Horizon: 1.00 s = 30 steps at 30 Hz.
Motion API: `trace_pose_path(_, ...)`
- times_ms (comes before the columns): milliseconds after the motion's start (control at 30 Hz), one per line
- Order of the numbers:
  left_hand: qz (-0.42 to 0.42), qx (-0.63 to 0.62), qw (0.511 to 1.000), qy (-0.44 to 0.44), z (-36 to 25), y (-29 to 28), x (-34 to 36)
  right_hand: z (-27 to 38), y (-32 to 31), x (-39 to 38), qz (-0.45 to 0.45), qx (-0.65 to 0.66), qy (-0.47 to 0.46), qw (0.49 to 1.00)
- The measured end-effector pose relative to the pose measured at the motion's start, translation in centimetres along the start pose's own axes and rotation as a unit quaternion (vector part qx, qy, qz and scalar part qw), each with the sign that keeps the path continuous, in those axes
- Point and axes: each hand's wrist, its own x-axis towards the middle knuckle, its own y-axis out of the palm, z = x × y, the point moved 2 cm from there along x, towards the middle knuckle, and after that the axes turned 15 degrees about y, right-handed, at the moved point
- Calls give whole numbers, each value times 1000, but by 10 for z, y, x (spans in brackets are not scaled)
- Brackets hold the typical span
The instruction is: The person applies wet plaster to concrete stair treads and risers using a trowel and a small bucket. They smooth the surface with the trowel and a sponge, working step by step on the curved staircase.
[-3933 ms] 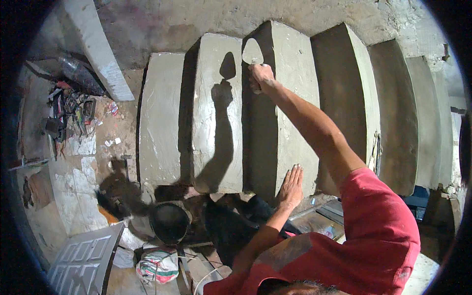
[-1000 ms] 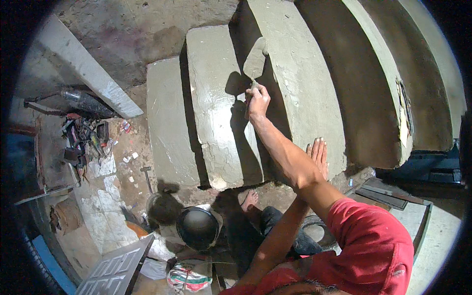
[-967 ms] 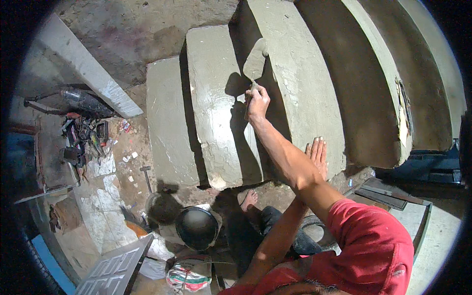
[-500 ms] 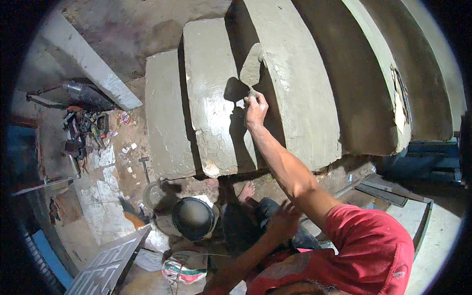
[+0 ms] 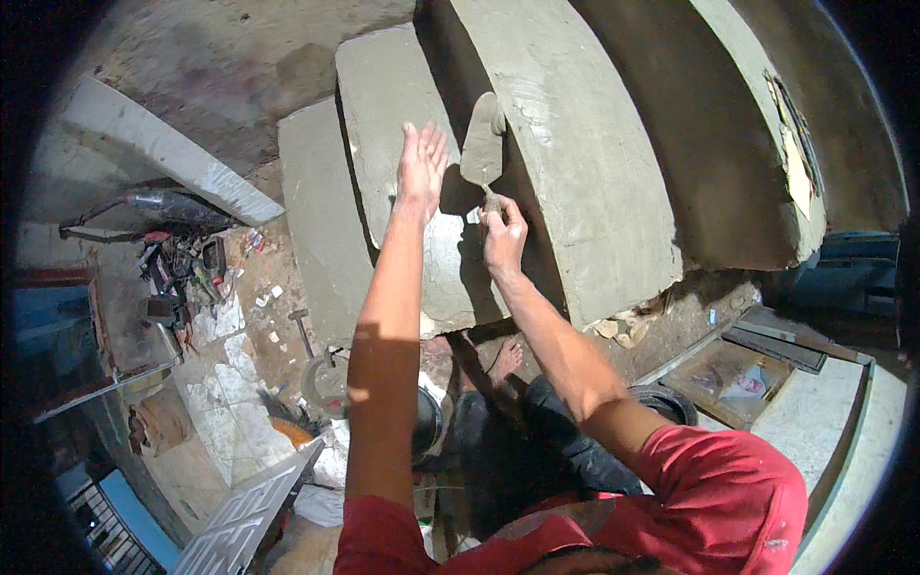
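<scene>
My right hand (image 5: pixel 505 238) is closed round the handle of a mortar-smeared pointed trowel (image 5: pixel 480 151). Its blade points away from me, beside the riser and front edge of a grey plastered step (image 5: pixel 575 144). Left of the trowel, my left hand (image 5: pixel 423 171) is raised with its fingers stretched out and nothing in it. That hand is over the tread of the lower step (image 5: pixel 376 86), which looks wet and smooth; whether it touches the surface I cannot tell.
More plastered steps rise to the right. A hammer (image 5: pixel 303 331) lies on the littered floor at left, near a pile of tools (image 5: pixel 182 268). Partly behind my left forearm stands a dark bucket (image 5: pixel 427 426). A white slatted panel (image 5: pixel 244 513) lies at lower left.
My left hand has come up from near my lap to beside the trowel, with its fingers extended. The trowel, in my right hand, has shifted slightly, staying near the same step edge.
</scene>
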Motion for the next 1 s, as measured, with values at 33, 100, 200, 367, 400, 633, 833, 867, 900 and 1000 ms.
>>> trace_pose_path(33,24,-12,1000,-17,1,7,10,-1,-2,-5,-8,-8,-5,1000)
trace_pose_path(100,41,-43,997,-47,7,20,18,-4,-6,-15,-18,-9,14,1000)
trace_pose_path(200,66,-69,993,-73,19,23,19,-7,-12,-35,-18,6,16,1000)
trace_pose_path(367,37,-77,991,-100,38,8,-5,13,-34,-100,-9,-48,49,998)
trace_pose_path(400,23,-78,992,-100,39,6,-15,24,-41,-119,-23,-107,77,991)
trace_pose_path(633,-1,265,964,31,0,57,-144,190,-114,-157,-56,-404,-154,900)
trace_pose_path(833,274,628,721,105,13,176,-203,254,-89,-63,-27,-548,-206,810)
trace_pose_path(867,247,633,729,85,22,192,-201,256,-84,-45,-1,-582,-201,788)
trace_pose_path(900,205,513,822,140,26,198,-190,256,-79,-25,24,-622,-170,764)
trace_pose_path(1000,291,594,748,52,60,212,-167,247,-75,1,42,-659,-138,738)
